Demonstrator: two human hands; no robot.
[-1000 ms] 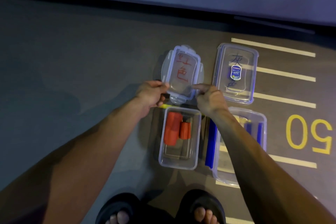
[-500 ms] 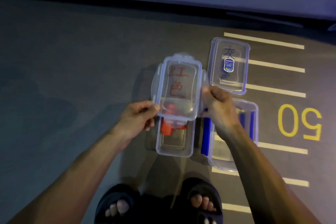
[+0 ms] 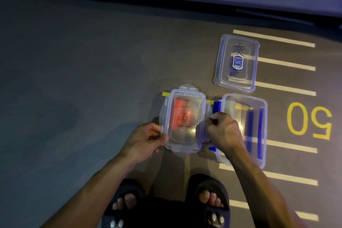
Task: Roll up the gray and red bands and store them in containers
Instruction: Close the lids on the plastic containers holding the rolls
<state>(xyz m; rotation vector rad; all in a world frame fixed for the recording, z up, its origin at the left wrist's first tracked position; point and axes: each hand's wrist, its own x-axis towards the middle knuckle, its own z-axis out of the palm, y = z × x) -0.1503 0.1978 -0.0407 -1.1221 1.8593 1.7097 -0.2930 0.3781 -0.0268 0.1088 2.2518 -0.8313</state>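
Note:
A clear lid with red writing [image 3: 185, 116] now lies on top of the small container, and the rolled red bands [image 3: 180, 114] show through it as an orange blur. My left hand [image 3: 146, 139] pinches the lid's left side flap. My right hand [image 3: 222, 131] grips the flap on the lid's right side, fingers curled. To the right stands a larger open clear container [image 3: 263, 127] with blue strips along its walls; no gray band is plainly visible in it. Its lid with dark writing and a blue sticker [image 3: 236, 63] lies on the floor behind it.
All of this sits on dark asphalt with pale painted lines [image 3: 285, 65] and a yellow number [image 3: 311, 120] at the right. Strips of yellow tape [image 3: 166, 94] mark the floor behind the small container. My feet in black sandals [image 3: 209, 196] stand just below the containers.
The red-lettered lid came off the floor, travelled toward me and was set down onto the small container with the red bands. Both hands shifted to its side flaps.

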